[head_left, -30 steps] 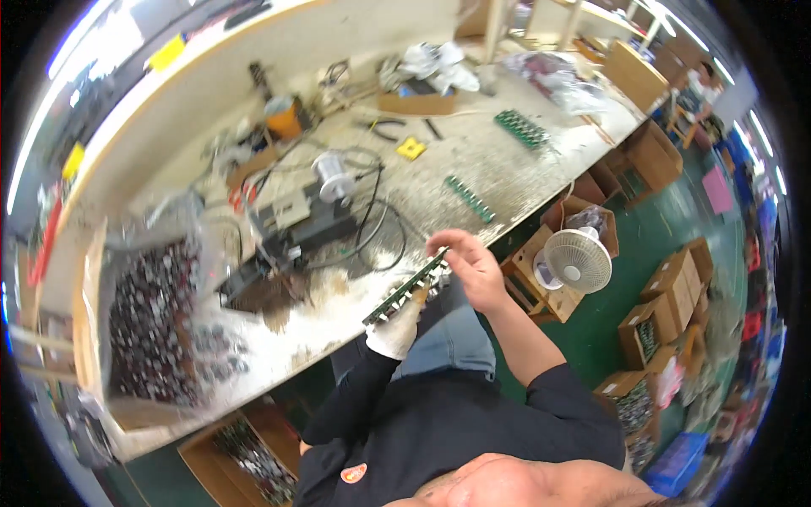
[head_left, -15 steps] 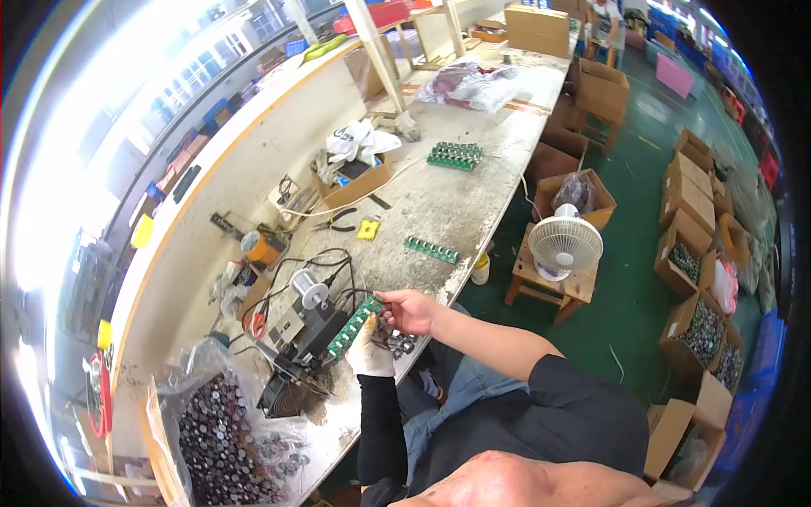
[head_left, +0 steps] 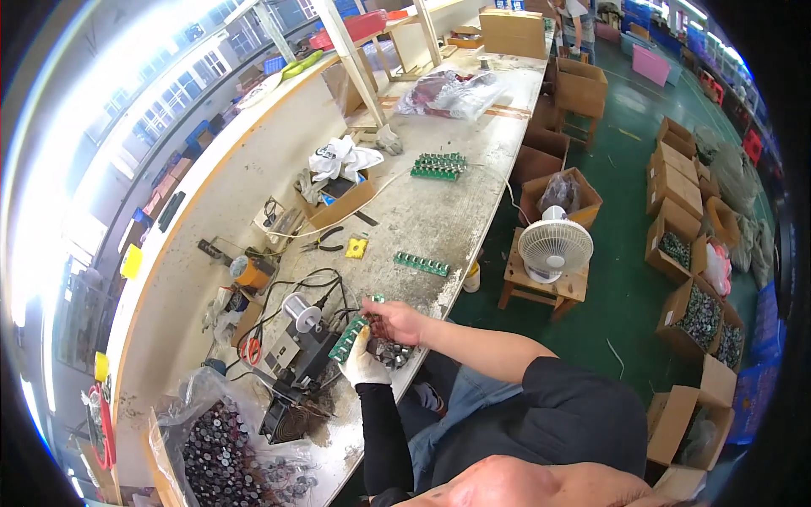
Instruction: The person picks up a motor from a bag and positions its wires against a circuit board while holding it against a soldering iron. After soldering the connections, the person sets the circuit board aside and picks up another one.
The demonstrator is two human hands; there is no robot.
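Observation:
My left hand (head_left: 366, 362), in a white glove with a black sleeve above it, grips a narrow green circuit board (head_left: 348, 340) near the bench's front edge. White parts stand in a row along the board. My bare right hand (head_left: 397, 323) is closed at the far end, its fingers covering part of the board. A small green-and-white bit shows beyond those fingers; I cannot tell whether it joins the same board. Beside the board stands a soldering unit (head_left: 297, 359) with a white wire spool (head_left: 302, 314). Small metallic parts (head_left: 393, 353) lie under my right wrist.
Another green board (head_left: 421, 264) lies farther along the bench, and a stack of boards (head_left: 438, 166) beyond it. Pliers (head_left: 323, 241) and a yellow piece (head_left: 356, 248) lie left of these. A bag of round dark parts (head_left: 224, 452) sits near left. A fan (head_left: 555, 249) stands on a stool.
The view has shifted slightly. My right fingers now cover more of the board's far end, and a small green-and-white bit shows past them. My left hand keeps its grip.

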